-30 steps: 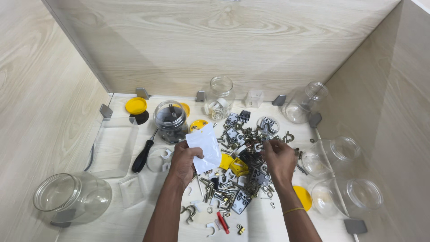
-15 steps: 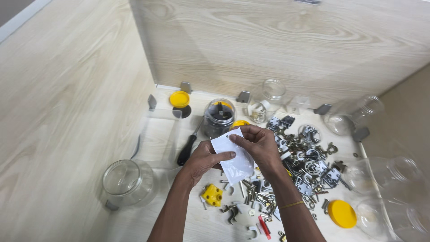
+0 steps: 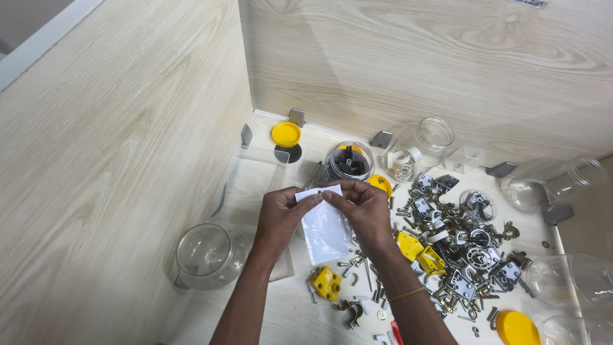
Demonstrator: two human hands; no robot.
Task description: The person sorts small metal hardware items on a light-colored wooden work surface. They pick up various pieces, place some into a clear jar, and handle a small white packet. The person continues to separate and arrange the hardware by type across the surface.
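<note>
Item: small clear plastic bag (image 3: 324,231). We are holding it up above the table (image 3: 281,313), our left hand (image 3: 280,218) and right hand (image 3: 365,211) each pinching its top edge between thumb and forefinger, so the mouth seems to be spreading open while the body hangs free.

Behind the bag: a jar holding dark parts (image 3: 348,163) and a yellow lid (image 3: 286,134).
Left of the bag: an empty glass jar (image 3: 209,254) lying tipped.
Right of the bag: a heap of loose metal hardware (image 3: 466,255).
Below the bag: a yellow block (image 3: 327,283).
</note>
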